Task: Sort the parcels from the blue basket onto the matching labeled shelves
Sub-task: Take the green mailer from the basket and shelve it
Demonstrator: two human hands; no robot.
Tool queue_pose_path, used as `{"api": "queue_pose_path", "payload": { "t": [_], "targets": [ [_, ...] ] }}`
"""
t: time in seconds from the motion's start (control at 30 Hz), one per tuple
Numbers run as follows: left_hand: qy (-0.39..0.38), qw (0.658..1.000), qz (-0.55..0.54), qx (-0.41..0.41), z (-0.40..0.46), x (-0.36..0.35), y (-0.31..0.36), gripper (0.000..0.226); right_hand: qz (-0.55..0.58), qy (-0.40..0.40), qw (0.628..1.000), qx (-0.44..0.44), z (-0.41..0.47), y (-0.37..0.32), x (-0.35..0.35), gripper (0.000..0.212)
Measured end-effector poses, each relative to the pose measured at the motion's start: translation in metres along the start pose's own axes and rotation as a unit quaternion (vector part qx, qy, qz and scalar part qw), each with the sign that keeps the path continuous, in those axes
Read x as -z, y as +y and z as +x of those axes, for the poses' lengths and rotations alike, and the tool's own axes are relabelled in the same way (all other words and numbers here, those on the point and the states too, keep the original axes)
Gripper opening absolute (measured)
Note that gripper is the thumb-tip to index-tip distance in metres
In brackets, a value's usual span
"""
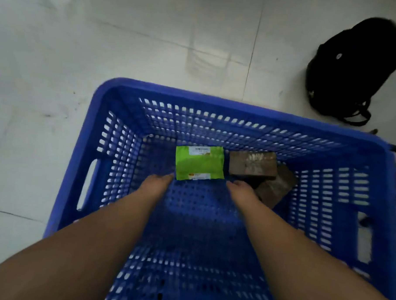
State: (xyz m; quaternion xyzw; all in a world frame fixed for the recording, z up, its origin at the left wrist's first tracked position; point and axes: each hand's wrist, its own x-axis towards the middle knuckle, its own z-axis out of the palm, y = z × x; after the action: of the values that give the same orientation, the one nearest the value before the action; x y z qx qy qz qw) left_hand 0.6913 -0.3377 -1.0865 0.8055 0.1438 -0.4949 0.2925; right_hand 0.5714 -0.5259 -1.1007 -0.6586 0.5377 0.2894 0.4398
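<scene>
One blue basket [116, 128] stands on a pale tiled floor [60, 53], viewed from above. It holds three parcels, all at the far end of its perforated bottom.

Parcel count and position:
- One green parcel [200, 163], flat, with a white label strip along its far edge and another along its near edge. It lies left of the other two.
- One brown box [252, 163], just right of the green parcel, with a pale patch on its top face.
- One second brown box [274, 187], tilted, partly under and to the right of the first, close to the right wall of the basket.

Two bare forearms reach down into the basket. The left hand [157, 182] has its fingers extended and close together; the fingertips meet the near left corner of the green parcel. The right hand [240, 189] has its fingers extended, with the tips at the near right corner of the green parcel, just beside the lower brown box. Neither hand grips anything.

One black backpack [352, 66] lies on the floor beyond the right far corner of the basket, apart from it.
</scene>
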Motion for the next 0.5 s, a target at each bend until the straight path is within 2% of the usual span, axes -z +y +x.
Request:
{"api": "queue_pose_path", "payload": {
  "t": [0.1, 0.17, 0.3, 0.37, 0.43, 0.5],
  "targets": [
    [-0.007, 1.0, -0.011, 0.001, 0.046, -0.022, -0.008, 0.05, 0.06, 0.022, 0.998, -0.019, 0.055, 0.005, -0.035, 0.055],
    [-0.007, 1.0, -0.028, -0.007, 0.07, -0.035, -0.011, 0.041, 0.093, 0.039, 0.995, -0.016, 0.082, 0.006, -0.052, 0.058],
    [-0.001, 0.997, -0.071, -0.032, 0.096, -0.051, -0.014, 0.039, 0.131, 0.092, 0.987, -0.001, 0.107, 0.006, -0.07, 0.04],
    [0.006, 0.997, -0.064, -0.041, 0.093, -0.052, -0.012, 0.036, 0.186, 0.11, 0.976, 0.012, 0.101, 0.007, -0.073, 0.028],
    [0.023, 0.996, -0.07, -0.051, 0.081, -0.046, -0.009, 0.032, 0.263, 0.099, 0.96, 0.011, 0.081, 0.006, -0.07, 0.018],
    [0.047, 0.991, -0.113, -0.054, 0.057, -0.034, -0.006, 0.017, 0.32, 0.068, 0.945, 0.014, 0.047, 0.002, -0.061, 0.009]
  ]
}}
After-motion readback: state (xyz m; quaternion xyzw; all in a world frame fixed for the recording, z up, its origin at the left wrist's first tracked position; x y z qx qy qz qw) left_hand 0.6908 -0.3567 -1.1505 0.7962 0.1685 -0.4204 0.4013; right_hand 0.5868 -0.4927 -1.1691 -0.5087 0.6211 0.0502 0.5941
